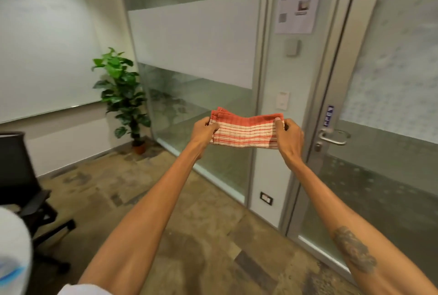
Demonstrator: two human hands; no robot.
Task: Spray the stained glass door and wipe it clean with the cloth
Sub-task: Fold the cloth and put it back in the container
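Two bare forearms reach up from the bottom of the frame toward its centre, where the left hand [205,129] and the right hand [290,134] each pinch one end of a folded red-and-cream striped cotton cloth [246,132], stretching it flat between them, fingers closed on the fabric. The cloth hangs in the air, touching no surface. The frosted glass door with a silver metal frame [388,95] fills the right side of the frame, its silver lever handle [333,137] just right of the right hand. No spray bottle can be picked out with certainty. The step in hand looks like readying the cloth: a neat, thick pad with a clean face outward would wipe evenly, so the folds should stay aligned before one hand takes it to the glass.
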